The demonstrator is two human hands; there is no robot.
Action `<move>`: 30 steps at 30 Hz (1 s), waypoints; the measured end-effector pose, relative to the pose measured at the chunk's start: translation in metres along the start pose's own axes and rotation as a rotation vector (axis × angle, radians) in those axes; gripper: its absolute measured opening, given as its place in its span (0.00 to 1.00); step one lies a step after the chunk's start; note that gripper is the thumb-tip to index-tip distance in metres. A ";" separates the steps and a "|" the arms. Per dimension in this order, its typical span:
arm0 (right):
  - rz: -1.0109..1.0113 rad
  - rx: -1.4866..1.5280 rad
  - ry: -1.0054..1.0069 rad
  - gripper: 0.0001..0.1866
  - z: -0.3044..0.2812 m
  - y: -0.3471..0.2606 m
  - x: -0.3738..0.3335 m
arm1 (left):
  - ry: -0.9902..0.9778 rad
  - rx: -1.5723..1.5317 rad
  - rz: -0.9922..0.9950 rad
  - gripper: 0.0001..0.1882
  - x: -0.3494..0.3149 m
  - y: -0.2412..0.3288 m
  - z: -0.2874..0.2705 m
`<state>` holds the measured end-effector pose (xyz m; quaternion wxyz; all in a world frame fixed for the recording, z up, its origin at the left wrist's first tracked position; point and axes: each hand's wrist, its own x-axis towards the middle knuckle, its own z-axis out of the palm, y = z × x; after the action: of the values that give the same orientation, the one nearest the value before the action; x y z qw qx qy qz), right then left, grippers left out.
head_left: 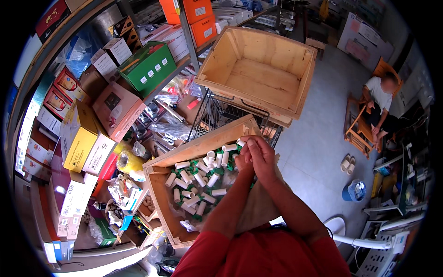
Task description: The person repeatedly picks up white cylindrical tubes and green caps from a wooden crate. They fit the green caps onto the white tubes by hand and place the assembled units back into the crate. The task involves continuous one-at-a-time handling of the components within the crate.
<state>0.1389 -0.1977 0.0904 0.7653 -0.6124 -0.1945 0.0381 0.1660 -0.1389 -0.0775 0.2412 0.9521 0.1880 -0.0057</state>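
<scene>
Stacked boxes (78, 138) run into the dark rim; then a crate (197, 146) holds white tubes (186, 177), some half buried among green parts (217, 171). Over its right side, the left hand (243, 162) is partly covered by the right hand (262, 154), fingers bent together; one tube shows at their tips, but whether either clamps it I cannot tell

At centre, smooth white plastic tubes (185, 177) lie in a matt wooden crate (203, 141). Upper left, the green box (146, 64) looks cardboard.
</scene>
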 end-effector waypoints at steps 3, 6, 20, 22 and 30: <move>-0.021 0.012 -0.015 0.11 0.000 0.003 0.001 | -0.003 -0.016 -0.004 0.16 0.001 -0.004 0.001; -0.024 -0.017 -0.040 0.12 -0.001 0.002 0.001 | -0.018 -0.030 0.010 0.17 0.002 -0.010 0.001; -0.020 -0.001 -0.035 0.12 0.001 0.003 0.000 | 0.086 -0.301 -0.051 0.12 -0.048 -0.008 -0.094; -0.002 -0.007 -0.050 0.12 0.003 0.000 -0.001 | 0.103 -0.420 -0.006 0.13 -0.058 -0.031 -0.089; -0.029 0.126 0.031 0.12 0.003 -0.009 0.001 | -0.059 -1.040 -0.270 0.10 -0.106 -0.060 -0.142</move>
<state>0.1368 -0.1968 0.1000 0.8058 -0.5605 -0.1887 0.0297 0.0342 -0.0623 0.0316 0.6831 0.6739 0.2799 0.0303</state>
